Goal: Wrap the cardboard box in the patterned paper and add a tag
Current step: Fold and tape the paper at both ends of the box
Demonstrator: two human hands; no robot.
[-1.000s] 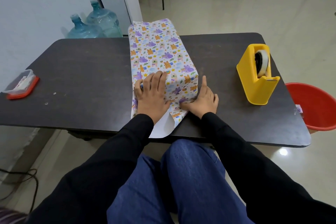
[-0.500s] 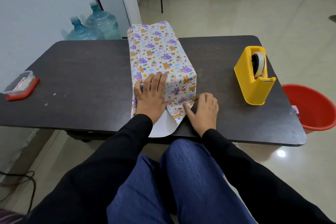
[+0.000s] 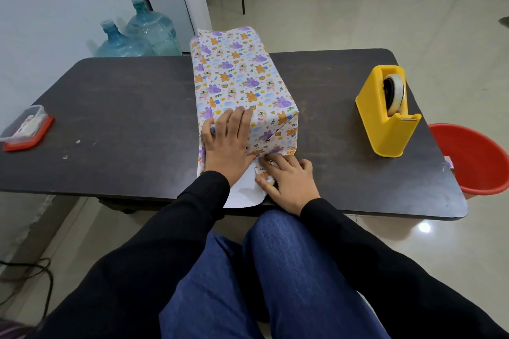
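Paper printed with orange and purple animals covers the box all over, so the cardboard itself is hidden. The wrapped box lies lengthwise in the middle of the dark table, and its far end hangs over the back edge. The left hand lies flat on the near end of the box with its fingers straight, pressing the paper down. It hides the folds beneath it. The right hand rests on the table just in front of the box, with its thumb and curled fingers pinching the folded edge of the bottom flap. The flap's white underside faces up and sticks out past the table's near edge.

At the left edge of the table sits a small clear tub on a red lid. Something white lies in it, too blurred to name. On the right stands a yellow tape dispenser with a roll of tape in it. Beyond the table's right end is a red bucket, cut off by the frame. Two blue water bottles stand behind the table, their lower parts hidden by it.
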